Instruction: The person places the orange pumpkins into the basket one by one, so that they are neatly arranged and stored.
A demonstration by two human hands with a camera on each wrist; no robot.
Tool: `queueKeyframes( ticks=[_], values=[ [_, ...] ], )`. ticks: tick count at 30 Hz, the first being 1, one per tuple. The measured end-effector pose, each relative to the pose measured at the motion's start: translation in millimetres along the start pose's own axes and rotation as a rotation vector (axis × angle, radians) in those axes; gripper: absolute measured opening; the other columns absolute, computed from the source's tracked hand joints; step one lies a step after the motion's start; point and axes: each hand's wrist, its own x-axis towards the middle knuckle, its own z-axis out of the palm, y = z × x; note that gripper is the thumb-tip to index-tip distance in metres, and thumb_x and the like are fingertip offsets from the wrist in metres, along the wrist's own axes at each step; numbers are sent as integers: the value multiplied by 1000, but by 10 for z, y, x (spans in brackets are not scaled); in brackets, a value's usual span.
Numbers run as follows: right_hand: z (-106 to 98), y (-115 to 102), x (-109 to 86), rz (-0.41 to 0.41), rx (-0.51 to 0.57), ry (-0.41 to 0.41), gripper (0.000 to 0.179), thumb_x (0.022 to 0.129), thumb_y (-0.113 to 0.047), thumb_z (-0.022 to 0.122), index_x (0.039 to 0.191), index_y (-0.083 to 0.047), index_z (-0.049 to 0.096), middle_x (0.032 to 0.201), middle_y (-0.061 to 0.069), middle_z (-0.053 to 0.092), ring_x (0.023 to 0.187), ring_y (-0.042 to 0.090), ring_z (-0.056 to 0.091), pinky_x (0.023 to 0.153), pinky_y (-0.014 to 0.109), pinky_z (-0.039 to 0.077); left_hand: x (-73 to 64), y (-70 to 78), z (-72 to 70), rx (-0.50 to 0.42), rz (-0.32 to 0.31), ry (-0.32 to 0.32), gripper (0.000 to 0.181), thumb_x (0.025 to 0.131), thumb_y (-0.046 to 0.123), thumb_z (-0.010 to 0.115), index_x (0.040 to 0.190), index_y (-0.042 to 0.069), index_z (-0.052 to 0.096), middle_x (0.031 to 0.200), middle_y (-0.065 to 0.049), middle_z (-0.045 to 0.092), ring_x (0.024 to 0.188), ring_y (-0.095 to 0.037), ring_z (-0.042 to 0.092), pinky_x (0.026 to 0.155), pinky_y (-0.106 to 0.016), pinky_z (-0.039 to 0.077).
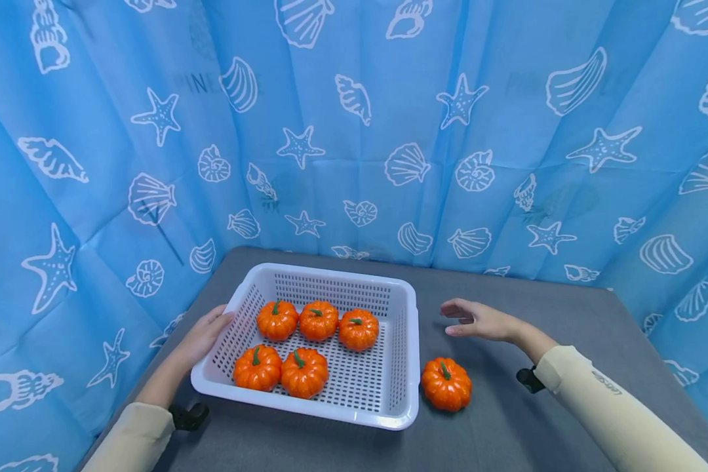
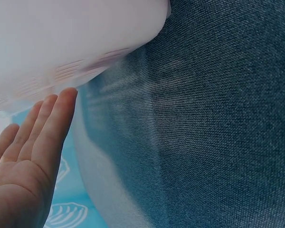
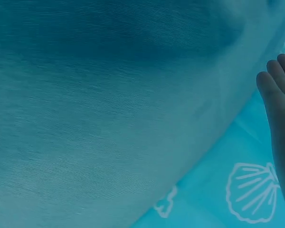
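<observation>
A white plastic basket (image 1: 414, 328) with slotted walls stands on the grey table, and several small orange pumpkins (image 1: 318, 321) with green stems lie inside it. My left hand (image 1: 203, 335) is at the basket's left wall; in the left wrist view its fingers (image 2: 57, 123) are extended by the basket's side (image 2: 85, 28). Whether they touch it is hard to tell. One more pumpkin (image 1: 446, 385) sits on the table just right of the basket. Beyond that pumpkin my right hand (image 1: 484, 320) hovers over the table, its fingers loosely bent and holding nothing.
The grey cloth-covered table (image 1: 543, 308) extends to the right of the basket. A blue curtain (image 1: 354, 131) with white shells and starfish hangs along the back and sides. Each wrist wears a black strap device (image 1: 530, 379).
</observation>
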Motion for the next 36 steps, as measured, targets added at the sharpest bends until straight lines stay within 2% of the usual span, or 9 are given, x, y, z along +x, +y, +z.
queueKeyframes(
  ticks=[10, 14, 22, 31, 36],
  values=[
    [266, 153, -296, 0, 44, -128, 61, 95, -30, 53, 138, 8, 34, 141, 31, 38, 130, 48, 37, 105, 64, 30, 8, -10, -8, 0, 2, 0, 57, 100, 47, 36, 146, 15, 26, 134, -28, 48, 99, -32, 66, 72, -48, 58],
    [343, 173, -392, -11, 67, -151, 64, 94, -31, 54, 138, 10, 32, 141, 33, 37, 130, 49, 36, 104, 66, 29, 9, -5, -6, -7, -3, -1, 57, 100, 48, 36, 146, 15, 26, 134, -28, 48, 99, -33, 66, 72, -48, 58],
    [489, 223, -483, -20, 51, -118, 72, 89, -29, 62, 142, 6, 28, 144, 29, 34, 130, 47, 35, 103, 68, 27, 8, -3, -7, -6, -6, 0, 58, 100, 48, 36, 147, 15, 25, 135, -28, 47, 99, -32, 67, 71, -48, 58],
    [675, 216, -524, -29, -19, -71, 98, 78, -30, 76, 147, 3, 15, 148, 30, 24, 131, 47, 31, 102, 71, 26, -13, 15, -3, -8, 5, -1, 57, 100, 47, 36, 147, 16, 25, 134, -29, 47, 99, -33, 66, 71, -49, 58],
    [789, 228, -513, -39, -42, -29, 103, 76, -32, 79, 148, 0, 12, 148, 27, 25, 130, 42, 35, 102, 67, 31, -7, 14, 6, -8, 1, -1, 58, 100, 47, 36, 147, 16, 25, 134, -29, 47, 99, -33, 66, 71, -49, 58]
  ],
)
